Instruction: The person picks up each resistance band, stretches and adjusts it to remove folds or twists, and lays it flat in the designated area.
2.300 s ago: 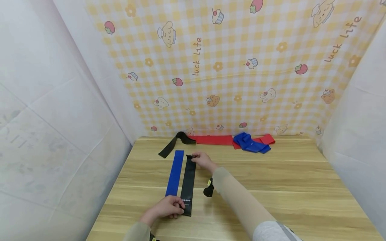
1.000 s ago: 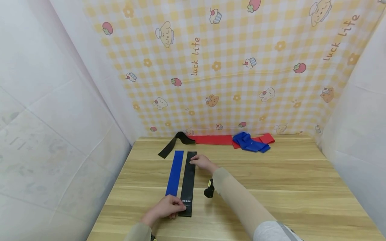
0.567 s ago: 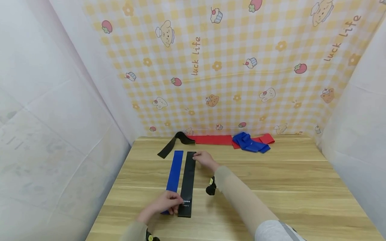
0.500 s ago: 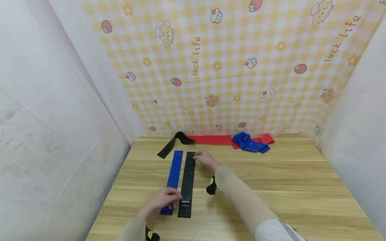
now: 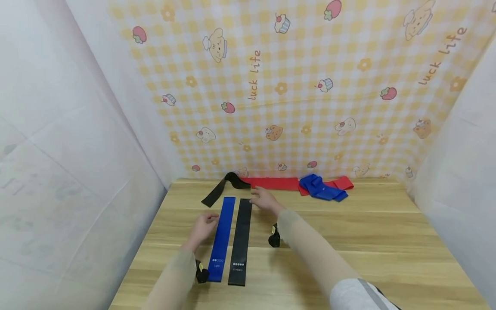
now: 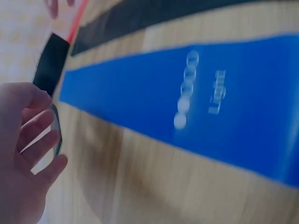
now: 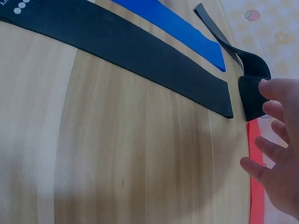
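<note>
A blue resistance band (image 5: 223, 234) printed "Light" and a black resistance band (image 5: 241, 234) lie flat, side by side. My left hand (image 5: 203, 228) is beside the blue band's left edge, fingers loosely bent, holding nothing. In the left wrist view its fingers overlap a second black band (image 6: 51, 63). My right hand (image 5: 266, 200) is past the far end of the flat black band, fingers spread with nothing between them. The right wrist view shows its fingertips right by the curled black band (image 7: 254, 88), which arches up at the table's back.
Behind, a red band (image 5: 273, 184) stretches along the table's back edge, with a crumpled blue band (image 5: 319, 189) over its right part. A checked cloth (image 5: 294, 107) hangs behind the wooden table (image 5: 348, 241); white sheets (image 5: 77, 172) flank it.
My left hand has let go of the near end of the black band and moved up and left past the blue band. The right hand has come off the black band's far end toward the back.
</note>
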Available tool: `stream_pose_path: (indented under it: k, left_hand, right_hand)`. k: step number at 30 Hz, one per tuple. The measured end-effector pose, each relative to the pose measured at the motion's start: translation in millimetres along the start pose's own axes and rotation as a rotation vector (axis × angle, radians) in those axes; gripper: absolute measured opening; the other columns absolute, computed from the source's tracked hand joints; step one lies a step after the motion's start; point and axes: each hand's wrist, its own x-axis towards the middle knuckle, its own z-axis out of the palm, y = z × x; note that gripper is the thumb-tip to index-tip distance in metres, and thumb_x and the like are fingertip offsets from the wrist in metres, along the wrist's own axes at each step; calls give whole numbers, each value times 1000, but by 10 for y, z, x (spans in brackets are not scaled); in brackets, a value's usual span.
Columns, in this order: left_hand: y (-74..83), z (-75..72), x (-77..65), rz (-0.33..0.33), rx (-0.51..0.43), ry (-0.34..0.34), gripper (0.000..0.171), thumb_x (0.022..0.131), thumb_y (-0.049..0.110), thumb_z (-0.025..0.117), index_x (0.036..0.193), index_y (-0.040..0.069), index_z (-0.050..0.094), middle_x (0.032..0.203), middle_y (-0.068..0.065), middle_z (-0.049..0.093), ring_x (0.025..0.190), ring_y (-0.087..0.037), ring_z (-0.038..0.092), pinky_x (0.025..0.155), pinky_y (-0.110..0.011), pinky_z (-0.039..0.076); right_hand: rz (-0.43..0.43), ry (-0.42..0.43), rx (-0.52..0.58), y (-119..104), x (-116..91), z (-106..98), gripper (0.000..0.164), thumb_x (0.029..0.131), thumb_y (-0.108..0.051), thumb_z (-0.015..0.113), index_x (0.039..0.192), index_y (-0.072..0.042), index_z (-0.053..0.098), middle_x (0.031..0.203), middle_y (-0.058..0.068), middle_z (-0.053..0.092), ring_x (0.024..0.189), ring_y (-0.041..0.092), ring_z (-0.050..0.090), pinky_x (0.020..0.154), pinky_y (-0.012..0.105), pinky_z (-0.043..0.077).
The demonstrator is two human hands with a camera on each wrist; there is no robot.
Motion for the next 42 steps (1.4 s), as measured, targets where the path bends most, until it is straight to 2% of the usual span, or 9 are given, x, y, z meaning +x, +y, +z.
stream_pose_path:
  k: [2,6,11,16,19,24,29,34,42]
  left_hand:
    - [-40,-13,43,27,104,-2,30,94,8,60,122,-3,62,126,-22,57,111,-37,57,91,-50,48]
    - [-99,-51,97,62,296,-27,47,94,16,62,134,-5,52,144,-28,40,132,-44,37,106,-56,31]
    - [-113,-98,141,18,415,-89,59,94,25,61,145,3,42,154,-27,23,140,-47,21,109,-62,21]
    - [-101,-123,169,-51,459,-148,61,96,29,58,150,11,36,156,-26,16,140,-50,13,105,-69,16]
    - [-110,-123,190,-73,479,-160,60,97,30,55,151,11,35,156,-26,15,141,-50,12,105,-70,15]
    - [-133,-95,256,-70,502,-150,60,98,32,51,150,7,34,156,-25,17,139,-51,14,103,-72,14]
    - [-146,-56,335,-55,510,-123,59,99,34,50,148,4,38,157,-23,17,138,-51,18,103,-72,17]
    - [-116,-23,405,-36,554,-131,60,100,37,47,145,-2,39,155,-23,24,139,-46,23,104,-69,21]
    - [-82,35,480,2,575,-180,56,104,27,39,143,-13,33,152,-29,25,138,-45,26,110,-57,22]
  right_hand:
    - [1,-5,-21,1,12,-9,47,97,-17,56,140,1,47,156,17,25,143,34,23,112,50,26]
    - [1,-14,-48,0,37,-5,47,97,-17,57,139,3,48,156,18,25,143,35,23,111,51,27]
    - [-8,-16,-79,-15,47,26,48,97,-18,57,139,3,47,155,20,26,142,34,24,111,49,27]
    - [-14,-26,-70,-46,37,80,45,97,-15,56,136,6,50,154,22,28,141,36,26,111,49,27]
    - [-39,-35,-41,14,47,128,45,96,-20,58,133,4,54,153,20,30,141,35,28,110,46,29]
    - [-19,-34,-10,54,15,169,39,95,-19,59,128,3,59,154,19,29,141,35,28,111,46,29]
    - [50,-40,16,13,-46,161,36,97,-15,57,128,3,59,153,20,30,141,37,26,111,48,27]
    - [44,-35,39,0,-72,143,36,97,-15,58,127,5,59,151,23,32,139,38,29,111,48,28]
    - [62,-39,103,9,-82,154,35,97,-17,57,127,2,60,134,18,55,121,31,52,96,45,44]
